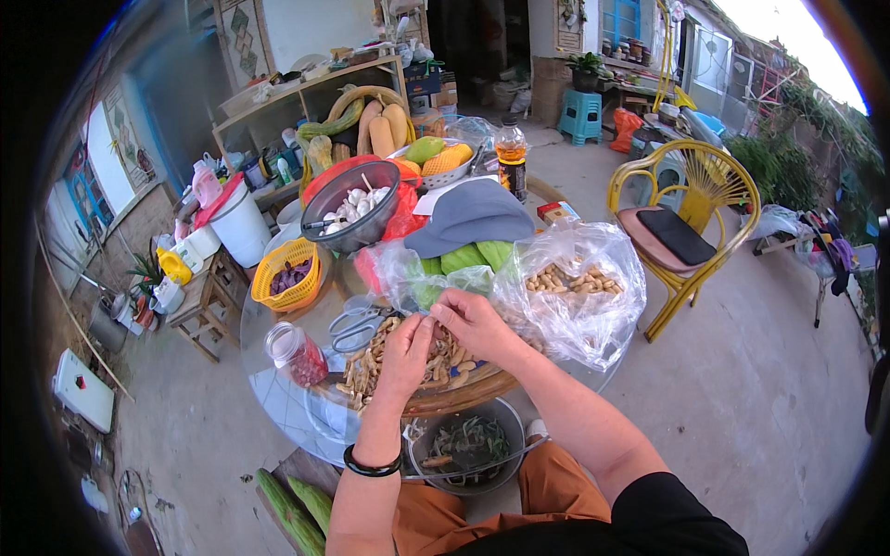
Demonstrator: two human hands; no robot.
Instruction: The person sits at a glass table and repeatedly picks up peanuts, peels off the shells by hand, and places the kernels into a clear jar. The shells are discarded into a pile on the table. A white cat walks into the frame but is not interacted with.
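My left hand (410, 347) and my right hand (469, 320) meet at the fingertips over a heap of peanut shells (368, 358) on the round glass table. The fingers are pinched together; whatever small thing may be between them is hidden. Left of the heap lie grey-handled scissors (354, 326), and beside them stands a plastic jar (297, 354) with reddish peanut kernels inside. To the right, a clear plastic bag (577, 299) holds whole peanuts (591, 281). Green gourds (462, 257) lie partly under a grey-blue cap (473, 219) beyond my hands.
Behind stand a dark bowl of garlic (351, 208), a yellow basket (285, 274), a white colander (445, 177) and a drink bottle (511, 160). Below the table edge is a metal basin (466, 445) with green leaves. A yellow chair (685, 229) stands right; long green gourds (288, 511) lie lower left.
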